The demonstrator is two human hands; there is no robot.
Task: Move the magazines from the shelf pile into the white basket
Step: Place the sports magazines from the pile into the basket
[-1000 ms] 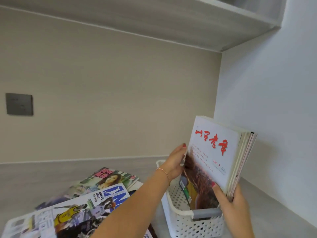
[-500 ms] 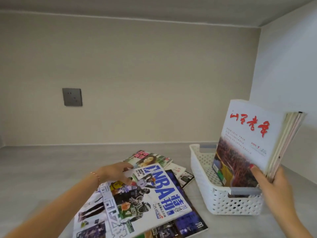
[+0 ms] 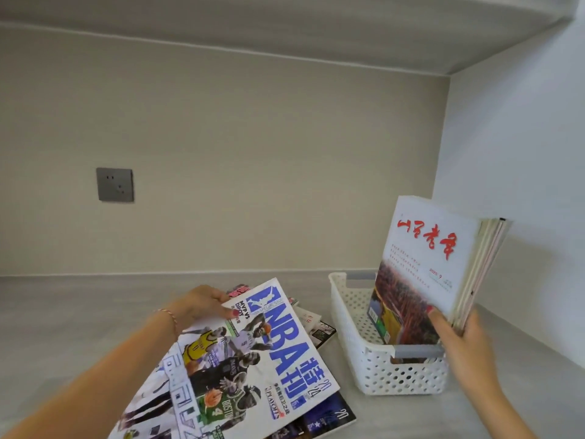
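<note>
Left hand [image 3: 202,304] pinches the top basketball magazine [image 3: 253,362] of the shelf pile [image 3: 319,331]; right hand [image 3: 459,337] grips several magazines [image 3: 424,274] standing upright in the white basket [image 3: 373,369]. Judging by that, part is done, with a few left on the pile

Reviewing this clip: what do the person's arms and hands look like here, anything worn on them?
Both forearms are bare, with no sleeves in view. The left hand has a thin bracelet of pink and pale beads at the wrist and a red-painted thumbnail. The right hand also shows red nail polish; no ring or watch is visible on it.
</note>
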